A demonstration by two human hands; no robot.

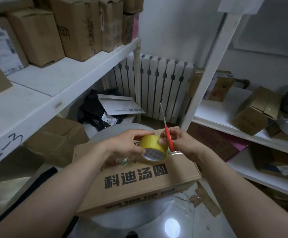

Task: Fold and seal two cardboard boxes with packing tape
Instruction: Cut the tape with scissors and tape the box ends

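Our left hand (127, 143) gripped the round yellow tape roll (154, 146), our right hand (182, 143) the red-handled metal scissors (169, 140). A crooked snip could cut us or tangle the tape.

My left hand (125, 145) grips a yellow tape roll (154, 146) just above the closed cardboard box (139, 182), with its cardboard core turned toward me. My right hand (182, 141) holds red-handled scissors (169, 137) right beside the roll, blades pointing up and away from me, and my thumb touches the roll's right side. A glossy bit of clear tape (176, 153) shows on the box top under that hand. The box, printed with large black characters, rests on a round white table (117, 130). White shelves (57, 79) on my left carry more brown cartons (37, 35). A white radiator (157, 86) stands against the far wall.
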